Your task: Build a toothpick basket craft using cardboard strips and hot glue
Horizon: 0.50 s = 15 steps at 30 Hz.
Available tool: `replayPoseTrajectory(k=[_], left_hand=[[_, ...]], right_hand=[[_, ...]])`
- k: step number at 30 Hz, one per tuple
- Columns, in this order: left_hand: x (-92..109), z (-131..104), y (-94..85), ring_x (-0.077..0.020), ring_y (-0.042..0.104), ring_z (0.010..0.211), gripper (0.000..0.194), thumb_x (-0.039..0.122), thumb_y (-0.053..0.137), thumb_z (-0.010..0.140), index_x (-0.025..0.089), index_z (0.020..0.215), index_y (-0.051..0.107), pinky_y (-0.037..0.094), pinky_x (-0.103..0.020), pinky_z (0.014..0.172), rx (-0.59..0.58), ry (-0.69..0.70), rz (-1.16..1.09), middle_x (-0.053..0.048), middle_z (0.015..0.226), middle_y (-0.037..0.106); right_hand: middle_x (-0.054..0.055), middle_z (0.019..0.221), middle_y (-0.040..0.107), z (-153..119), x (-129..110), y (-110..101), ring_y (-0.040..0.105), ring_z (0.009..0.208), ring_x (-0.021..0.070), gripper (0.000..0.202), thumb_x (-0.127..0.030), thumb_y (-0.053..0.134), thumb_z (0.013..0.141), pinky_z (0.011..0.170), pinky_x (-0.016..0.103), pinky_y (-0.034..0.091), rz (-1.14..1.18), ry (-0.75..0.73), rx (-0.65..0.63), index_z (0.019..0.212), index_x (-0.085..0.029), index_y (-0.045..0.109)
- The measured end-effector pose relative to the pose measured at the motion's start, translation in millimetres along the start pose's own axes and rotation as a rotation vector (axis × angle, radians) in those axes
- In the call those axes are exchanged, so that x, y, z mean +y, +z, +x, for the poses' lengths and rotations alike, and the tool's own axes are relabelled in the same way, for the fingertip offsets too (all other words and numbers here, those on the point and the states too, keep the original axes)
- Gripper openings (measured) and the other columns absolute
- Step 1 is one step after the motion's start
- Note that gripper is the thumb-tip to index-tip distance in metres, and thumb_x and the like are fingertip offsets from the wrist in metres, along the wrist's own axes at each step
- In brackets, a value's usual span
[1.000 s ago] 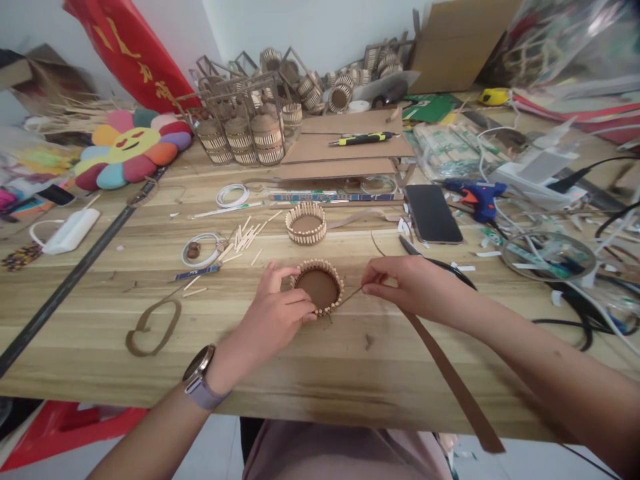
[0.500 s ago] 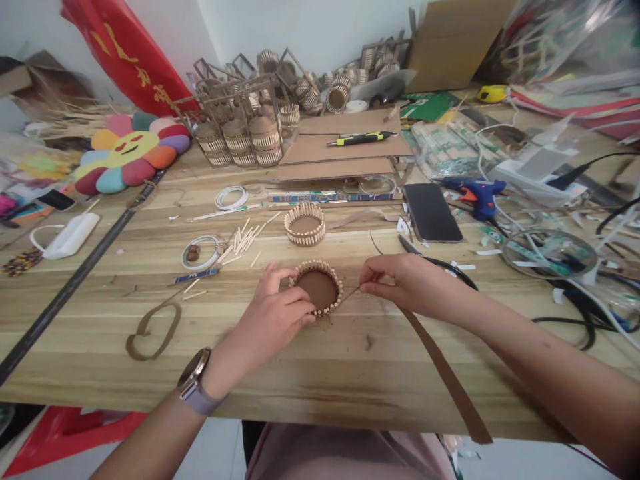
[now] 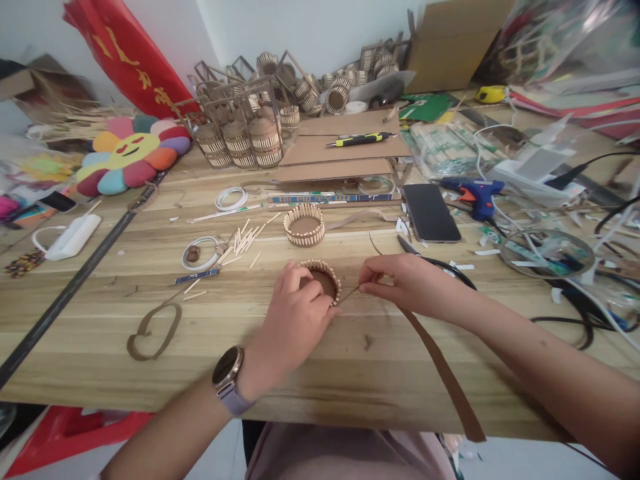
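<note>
A small round brown tray with a rim of short wooden sticks (image 3: 327, 280) lies near the middle of the table. My left hand (image 3: 300, 307) is closed on its left and near side, covering part of the rim. To its right, my right hand (image 3: 383, 277) pinches a thin brown strip (image 3: 351, 291) that runs to the tray's near right edge. The wide part of a brown strip (image 3: 440, 367) trails from below my right hand to the table's front edge. A second stick-rimmed tray (image 3: 304, 225) stands just behind the first.
Loose sticks (image 3: 243, 240) and white tape rolls (image 3: 231, 199) lie at the left. A phone (image 3: 431, 213), a blue glue gun (image 3: 477, 193) and black-handled scissors (image 3: 435, 260) are at the right. Finished stick baskets (image 3: 265, 140) stand at the back beside cardboard (image 3: 345, 147).
My left hand has moved right and closer around the tray's near side, hiding more of it. My right hand has barely moved and keeps its pinch on the strip.
</note>
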State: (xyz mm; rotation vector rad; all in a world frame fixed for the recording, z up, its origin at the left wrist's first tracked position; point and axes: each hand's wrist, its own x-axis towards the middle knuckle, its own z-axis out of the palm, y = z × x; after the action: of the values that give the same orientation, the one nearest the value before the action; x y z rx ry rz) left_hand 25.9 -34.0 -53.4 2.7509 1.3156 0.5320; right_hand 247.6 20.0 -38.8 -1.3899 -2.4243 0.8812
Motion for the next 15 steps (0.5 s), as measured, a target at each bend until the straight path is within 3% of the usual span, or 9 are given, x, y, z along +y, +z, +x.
replayPoseTrajectory(k=[3,9,15], left_hand=[[0.0,-0.4,0.6,-0.0269,0.047,0.100,0.022,0.020,0.057,0.093,0.018,0.075,0.070,0.037,-0.059,0.104,0.006,-0.002,-0.028,-0.004,0.075,0.065],[-10.2,-8.3,-4.3,-0.0261,0.046,0.097,0.025,0.020,0.058,0.093,0.019,0.071,0.069,0.042,-0.054,0.098,0.022,-0.002,-0.067,-0.003,0.071,0.065],[-12.3,-7.7,-12.7,-0.0301,0.046,0.104,0.015,0.029,0.066,0.089,0.019,0.081,0.073,0.043,-0.052,0.095,-0.077,-0.063,-0.038,-0.005,0.079,0.066]], right_hand=[[0.001,0.077,0.073,-0.4,0.2,-0.1,0.066,0.070,0.0166,0.011,-0.024,0.059,0.084,0.063,0.025,0.044,-0.005,-0.023,-0.012,0.079,-0.022,0.068],[0.004,0.084,0.072,2.0,-8.0,0.5,0.066,0.078,0.0184,0.015,-0.020,0.059,0.087,0.071,0.027,0.046,-0.084,-0.147,-0.042,0.085,-0.021,0.074],[0.005,0.087,0.072,6.5,-11.4,2.0,0.066,0.080,0.0188,0.016,-0.020,0.060,0.088,0.074,0.028,0.046,-0.099,-0.142,-0.057,0.088,-0.021,0.075]])
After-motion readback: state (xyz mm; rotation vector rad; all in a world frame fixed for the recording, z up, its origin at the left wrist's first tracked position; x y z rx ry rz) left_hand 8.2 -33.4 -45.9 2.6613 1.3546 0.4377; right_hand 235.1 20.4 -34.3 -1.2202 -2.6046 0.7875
